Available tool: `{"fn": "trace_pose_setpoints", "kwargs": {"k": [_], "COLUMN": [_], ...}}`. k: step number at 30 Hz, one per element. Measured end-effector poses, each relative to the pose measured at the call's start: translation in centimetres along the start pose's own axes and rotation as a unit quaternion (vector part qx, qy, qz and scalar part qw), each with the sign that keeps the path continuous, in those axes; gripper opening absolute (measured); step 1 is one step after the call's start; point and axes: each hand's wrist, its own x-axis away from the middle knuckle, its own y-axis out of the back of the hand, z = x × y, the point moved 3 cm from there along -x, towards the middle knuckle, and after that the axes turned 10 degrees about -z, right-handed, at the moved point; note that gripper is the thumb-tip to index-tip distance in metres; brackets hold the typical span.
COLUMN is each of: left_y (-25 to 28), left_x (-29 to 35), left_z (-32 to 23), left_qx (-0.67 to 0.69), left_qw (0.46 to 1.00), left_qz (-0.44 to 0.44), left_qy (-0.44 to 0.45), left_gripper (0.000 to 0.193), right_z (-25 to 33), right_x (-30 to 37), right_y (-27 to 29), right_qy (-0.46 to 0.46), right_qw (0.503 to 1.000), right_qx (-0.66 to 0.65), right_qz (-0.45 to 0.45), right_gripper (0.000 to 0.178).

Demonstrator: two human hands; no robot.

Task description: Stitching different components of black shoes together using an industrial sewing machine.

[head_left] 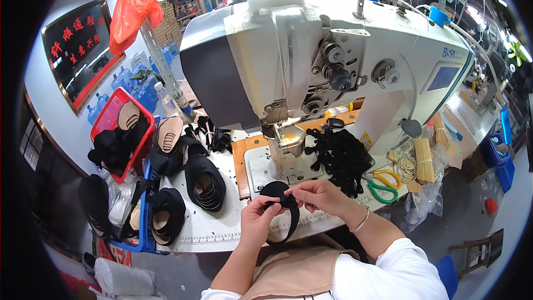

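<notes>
Currently, near to far:

- Left hand (256, 218) and right hand (320, 194) meet at the front edge of the counter (216, 228), both pinched on one black shoe upper piece (281, 203). Fingers closed narrow on it, thumbs on top.
- Piece sits just in front of the machine bed, part lifted off the counter; its black loop (287, 228) hangs down past the counter edge toward the person's lap.
- Piece is not under the needle area (288, 139); well short of it. Judged: it is being lined up or folded by hand, stitching on this piece not yet begun.
- Pile of small black cut parts (340, 155) lies right of the needle area, touching the machine base. Looks like stock waiting or already run; cannot tell which.
- Green-and-yellow scissors (383, 184) lie just right of that pile, untouched.
- Left of the bed: several black shoe uppers with tan insoles (204, 180) on the counter, more in a blue tray (145, 233) at the counter's left edge.
- Further left, a red basket (108, 119) holds more black pieces and one tan insole.
- White sewing machine (333, 61) fills the back; whether it is running cannot be told.
- Judged overall: batch work mid-run, many pieces on both sides, current piece at the hand-prep stage.
</notes>
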Motion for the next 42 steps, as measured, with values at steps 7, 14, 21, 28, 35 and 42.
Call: {"fn": "trace_pose_setpoints", "kwargs": {"k": [7,14,21,28,35,42], "left_y": [-0.1,0.5,-0.5,2.1,2.7,0.3], "left_x": [0.0,-0.1,-0.4,-1.6,-2.0,0.1], "left_z": [0.1,0.3,0.4,0.2,-0.1,-1.1], "left_qx": [-0.01,0.0,0.058,-0.016,-0.61,-0.224], "left_qw": [1.0,1.0,0.996,0.999,0.771,0.947], "left_qz": [0.003,-0.029,-0.054,-0.051,0.005,-0.039], "left_qy": [-0.003,-0.002,0.037,0.01,-0.186,-0.229], "left_gripper": [0.009,0.009,0.01,0.015,0.025,0.045], "right_z": [-0.4,-0.8,-1.0,-1.5,-3.6,-3.1], "right_x": [0.0,0.2,0.5,-0.4,-1.4,0.4], "right_y": [0.4,0.9,-0.6,-0.6,0.2,-0.1], "right_qy": [0.067,0.059,0.03,-0.01,-0.039,-0.042], "right_qw": [0.996,0.993,0.997,0.996,0.979,0.967], "right_qx": [0.049,-0.005,0.022,-0.059,-0.113,-0.223], "right_qz": [-0.026,-0.104,-0.061,-0.063,-0.167,-0.117], "right_gripper": [0.022,0.021,0.028,0.015,0.014,0.012]}}
